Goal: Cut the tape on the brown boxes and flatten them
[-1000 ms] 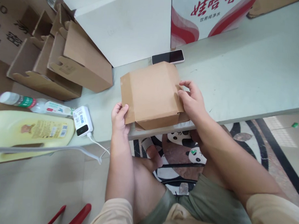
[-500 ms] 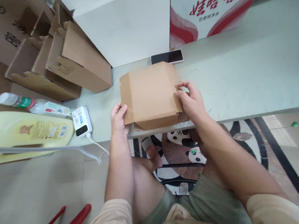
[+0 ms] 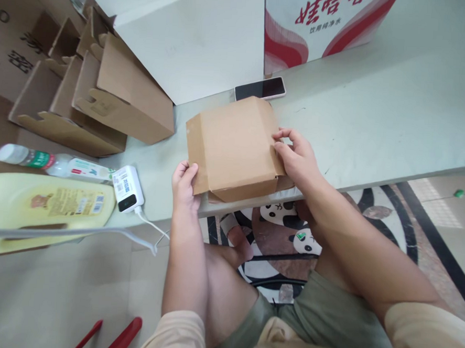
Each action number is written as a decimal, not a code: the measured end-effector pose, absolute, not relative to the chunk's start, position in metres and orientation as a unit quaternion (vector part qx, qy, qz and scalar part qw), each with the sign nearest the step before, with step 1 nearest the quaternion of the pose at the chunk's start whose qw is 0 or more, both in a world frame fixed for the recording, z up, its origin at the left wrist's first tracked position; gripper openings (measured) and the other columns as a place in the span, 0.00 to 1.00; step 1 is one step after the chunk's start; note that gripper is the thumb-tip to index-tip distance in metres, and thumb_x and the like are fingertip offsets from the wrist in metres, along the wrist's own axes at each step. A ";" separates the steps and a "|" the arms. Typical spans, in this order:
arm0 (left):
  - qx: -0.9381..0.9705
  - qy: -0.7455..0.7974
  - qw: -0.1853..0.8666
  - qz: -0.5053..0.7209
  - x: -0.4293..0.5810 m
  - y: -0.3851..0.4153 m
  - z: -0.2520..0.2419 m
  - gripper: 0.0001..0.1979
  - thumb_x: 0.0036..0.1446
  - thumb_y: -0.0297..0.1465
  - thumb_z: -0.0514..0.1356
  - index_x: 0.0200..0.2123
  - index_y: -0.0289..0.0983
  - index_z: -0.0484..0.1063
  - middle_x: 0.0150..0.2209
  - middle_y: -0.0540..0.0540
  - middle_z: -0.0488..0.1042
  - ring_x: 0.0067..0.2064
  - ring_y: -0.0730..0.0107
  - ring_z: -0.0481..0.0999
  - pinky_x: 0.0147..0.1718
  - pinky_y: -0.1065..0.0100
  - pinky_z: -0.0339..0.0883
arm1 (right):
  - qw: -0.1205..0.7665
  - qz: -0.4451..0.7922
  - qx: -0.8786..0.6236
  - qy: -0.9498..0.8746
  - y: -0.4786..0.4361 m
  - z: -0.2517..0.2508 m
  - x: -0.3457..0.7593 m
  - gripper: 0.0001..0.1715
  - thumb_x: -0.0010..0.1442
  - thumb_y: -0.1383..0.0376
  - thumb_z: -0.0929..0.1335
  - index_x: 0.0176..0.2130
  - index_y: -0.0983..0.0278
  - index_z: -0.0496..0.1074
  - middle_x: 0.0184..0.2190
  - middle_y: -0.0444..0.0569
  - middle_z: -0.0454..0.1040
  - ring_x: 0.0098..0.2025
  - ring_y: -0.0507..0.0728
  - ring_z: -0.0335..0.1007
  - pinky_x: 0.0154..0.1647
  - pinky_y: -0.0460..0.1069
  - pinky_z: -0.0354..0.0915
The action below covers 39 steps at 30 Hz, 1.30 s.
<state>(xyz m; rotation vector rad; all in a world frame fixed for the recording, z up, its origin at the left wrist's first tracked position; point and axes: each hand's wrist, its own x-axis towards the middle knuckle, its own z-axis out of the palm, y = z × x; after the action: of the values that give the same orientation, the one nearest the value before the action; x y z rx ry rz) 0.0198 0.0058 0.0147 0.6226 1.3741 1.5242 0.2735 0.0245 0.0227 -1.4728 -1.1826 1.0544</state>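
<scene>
A brown cardboard box (image 3: 238, 148), partly folded with flaps along its sides, rests on the pale table near its front edge. My left hand (image 3: 185, 182) pinches the box's left flap at the near corner, thumb on top and fingers underneath. At the opposite side, my right hand (image 3: 294, 154) is closed on the right edge, with thumb and index finger against the flap there. The box's underside and the fingers below the flaps are hidden.
Behind the box lies a phone (image 3: 260, 88) beside a white carton (image 3: 193, 40) and a red-and-white carton (image 3: 324, 27). Folded cardboard boxes (image 3: 131, 89) stand at left. Nearer are a plastic bottle (image 3: 60, 163), a white device with cable (image 3: 128, 188) and a yellow bottle (image 3: 45, 204).
My right hand has shifted very slightly left along the box's right edge. The box and my left hand have stayed in place.
</scene>
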 end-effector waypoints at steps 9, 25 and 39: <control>0.251 0.563 0.475 0.628 0.022 0.005 0.017 0.26 0.26 0.39 0.77 0.26 0.37 0.68 0.23 0.52 0.76 0.24 0.76 0.73 0.24 0.74 0.66 | 0.465 0.443 -0.600 -0.477 0.023 0.027 0.274 0.13 0.52 0.59 0.66 0.39 0.61 0.70 0.52 0.51 0.75 0.33 0.54 0.69 0.46 0.57 0.66; 0.260 0.566 0.477 0.620 0.017 0.003 0.012 0.25 0.28 0.39 0.77 0.27 0.37 0.68 0.25 0.52 0.75 0.25 0.76 0.73 0.25 0.74 0.66 | 0.432 0.466 -0.611 -0.473 0.021 0.029 0.270 0.12 0.54 0.60 0.66 0.40 0.59 0.68 0.33 0.44 0.72 0.27 0.53 0.62 0.31 0.51 0.58; 0.286 0.557 0.477 0.617 0.014 0.000 0.010 0.25 0.34 0.40 0.76 0.29 0.38 0.66 0.26 0.53 0.74 0.26 0.75 0.73 0.26 0.73 0.65 | 0.423 0.473 -0.612 -0.472 0.020 0.028 0.266 0.11 0.55 0.59 0.66 0.40 0.57 0.68 0.21 0.39 0.63 0.23 0.54 0.57 0.27 0.51 0.54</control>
<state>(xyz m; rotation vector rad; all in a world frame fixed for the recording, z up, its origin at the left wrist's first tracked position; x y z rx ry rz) 0.0138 0.0004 0.0096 0.6993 1.3594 1.5071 0.2660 0.0196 0.0278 -1.5309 -1.1818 1.1839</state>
